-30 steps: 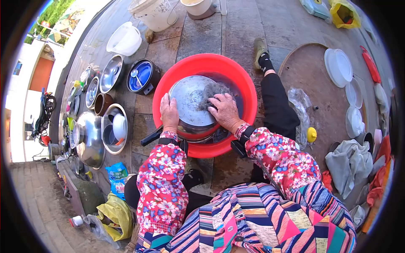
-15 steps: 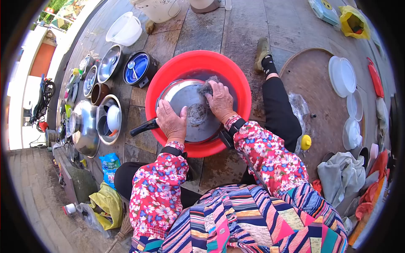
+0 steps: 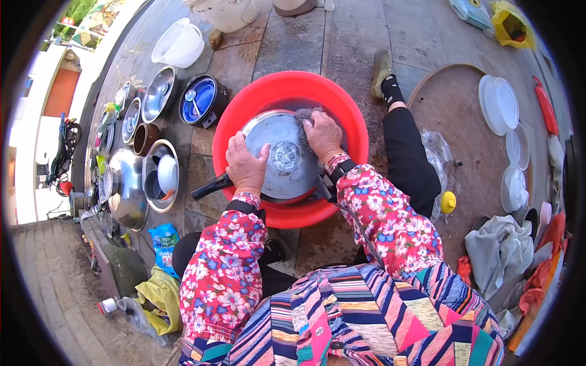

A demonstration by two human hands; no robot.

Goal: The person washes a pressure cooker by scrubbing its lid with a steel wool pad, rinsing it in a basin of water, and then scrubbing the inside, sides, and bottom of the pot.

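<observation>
An upturned metal pot [image 3: 278, 183] with a round stamped mark on its base lies in a red plastic basin [image 3: 244, 97]. Its black handle [image 3: 212, 186] sticks out over the basin's left rim. My left hand [image 3: 246, 166] grips the pot's left edge, with the thumb on the base. In my right hand [image 3: 323, 135] is a grey scouring pad [image 3: 308, 114], its fingers closed on it at the pot's upper right edge. Dark water shows partly behind the pot.
Left of the basin stand a pot with a blue inside [image 3: 204, 100], steel bowls [image 3: 160, 94] and a large steel basin [image 3: 129, 195]. On the right, a round brown board [image 3: 470, 165] holds white plastic lids [image 3: 499, 105] and a yellow-capped item [image 3: 448, 202]. A white tub [image 3: 179, 44] stands farther off.
My right hand and the scouring pad have shifted slightly right along the pot's edge. The pot appears slightly turned or tilted under my left hand. The whole view has moved a little.
</observation>
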